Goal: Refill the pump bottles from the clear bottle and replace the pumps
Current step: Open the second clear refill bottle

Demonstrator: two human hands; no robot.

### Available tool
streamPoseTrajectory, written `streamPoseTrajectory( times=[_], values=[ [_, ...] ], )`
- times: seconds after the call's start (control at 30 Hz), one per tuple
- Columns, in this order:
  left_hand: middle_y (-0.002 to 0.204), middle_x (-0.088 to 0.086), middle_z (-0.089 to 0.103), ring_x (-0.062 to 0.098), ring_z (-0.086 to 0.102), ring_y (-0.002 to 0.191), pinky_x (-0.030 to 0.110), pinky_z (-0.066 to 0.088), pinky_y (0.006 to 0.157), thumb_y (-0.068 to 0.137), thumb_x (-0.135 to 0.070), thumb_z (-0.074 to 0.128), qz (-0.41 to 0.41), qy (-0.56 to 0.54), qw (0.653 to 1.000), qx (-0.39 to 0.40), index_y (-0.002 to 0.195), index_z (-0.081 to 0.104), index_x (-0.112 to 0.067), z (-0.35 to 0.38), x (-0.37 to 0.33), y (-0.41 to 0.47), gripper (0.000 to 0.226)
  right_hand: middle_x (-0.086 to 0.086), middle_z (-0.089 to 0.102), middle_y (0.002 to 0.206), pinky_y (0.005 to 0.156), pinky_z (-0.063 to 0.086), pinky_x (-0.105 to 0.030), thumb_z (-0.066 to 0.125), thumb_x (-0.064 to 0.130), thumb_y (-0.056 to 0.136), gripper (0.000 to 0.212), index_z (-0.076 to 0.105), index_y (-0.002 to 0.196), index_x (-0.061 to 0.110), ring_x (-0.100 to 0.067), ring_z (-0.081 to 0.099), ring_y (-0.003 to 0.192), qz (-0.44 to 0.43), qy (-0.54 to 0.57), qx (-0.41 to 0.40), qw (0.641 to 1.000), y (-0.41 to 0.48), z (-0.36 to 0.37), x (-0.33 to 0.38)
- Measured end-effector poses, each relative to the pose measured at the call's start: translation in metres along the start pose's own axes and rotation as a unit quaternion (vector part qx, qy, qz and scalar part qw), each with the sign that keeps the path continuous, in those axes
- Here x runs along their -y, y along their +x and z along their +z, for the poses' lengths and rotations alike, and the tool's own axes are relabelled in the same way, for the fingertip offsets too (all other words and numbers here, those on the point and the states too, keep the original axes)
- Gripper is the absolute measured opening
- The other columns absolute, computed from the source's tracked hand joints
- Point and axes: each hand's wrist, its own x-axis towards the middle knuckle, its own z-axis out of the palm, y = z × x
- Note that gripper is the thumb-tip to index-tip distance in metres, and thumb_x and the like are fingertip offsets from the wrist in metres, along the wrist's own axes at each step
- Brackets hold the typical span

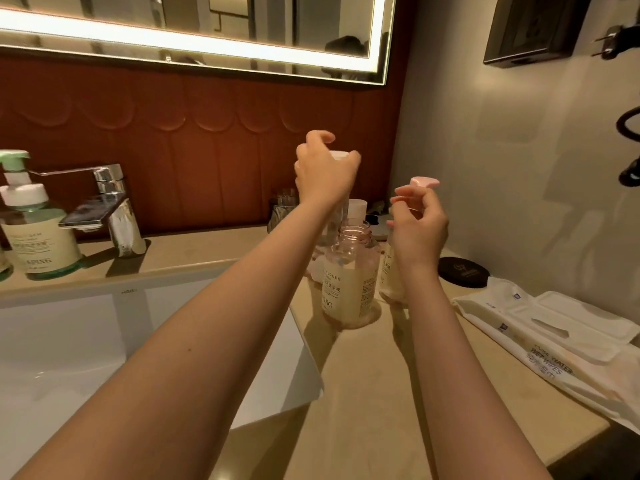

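An open pink-tinted pump bottle with a cream label stands on the counter, with no pump in its neck. My left hand is raised above and behind it, fingers curled round a white cap; my forearm hides most of what is under that cap. A second labelled bottle stands just to the right, partly behind my right wrist. Over it, my right hand pinches the stem of a pink pump. Behind the open bottle a white cylindrical top shows.
A green pump bottle and a chrome faucet stand at the left behind the white sink basin. A pack of wet wipes and a black round lid lie at the right. Glass cups stand against the back wall.
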Motion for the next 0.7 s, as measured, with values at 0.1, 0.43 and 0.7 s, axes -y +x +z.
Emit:
streamPoseTrajectory(
  times=[0.1, 0.43, 0.7],
  values=[
    [0.139, 0.009, 0.036, 0.027, 0.039, 0.125, 0.042, 0.039, 0.102, 0.078, -0.035, 0.066, -0.089, 0.024, 0.995, 0.021, 0.138, 0.03, -0.015, -0.001, 0.021, 0.016, 0.073, 0.008, 0.058, 0.097, 0.087, 0.053, -0.034, 0.05, 0.01, 0.092, 0.015, 0.059, 0.097, 0.021, -0.012, 0.058, 0.098, 0.014, 0.009, 0.047, 0.999, 0.008, 0.006, -0.002],
    [0.114, 0.003, 0.054, 0.019, 0.055, 0.107, 0.032, 0.048, 0.089, 0.066, -0.029, 0.082, -0.118, 0.01, 0.988, 0.096, 0.129, 0.039, -0.009, 0.027, 0.07, 0.037, 0.079, 0.012, 0.06, 0.098, 0.074, 0.05, -0.017, 0.048, 0.013, 0.095, 0.019, 0.061, 0.106, 0.021, -0.006, 0.059, 0.094, 0.031, 0.063, 0.154, 0.986, 0.014, 0.015, -0.014],
    [0.116, 0.004, 0.058, 0.016, 0.055, 0.105, 0.027, 0.047, 0.082, 0.062, -0.03, 0.085, -0.077, 0.025, 0.997, 0.015, 0.119, 0.051, -0.009, 0.015, 0.063, 0.038, 0.069, 0.005, 0.059, 0.108, 0.091, 0.049, -0.026, 0.047, 0.012, 0.096, 0.022, 0.06, 0.113, 0.015, -0.014, 0.057, 0.108, 0.049, 0.093, 0.154, 0.982, 0.015, 0.009, -0.012]
  ],
)
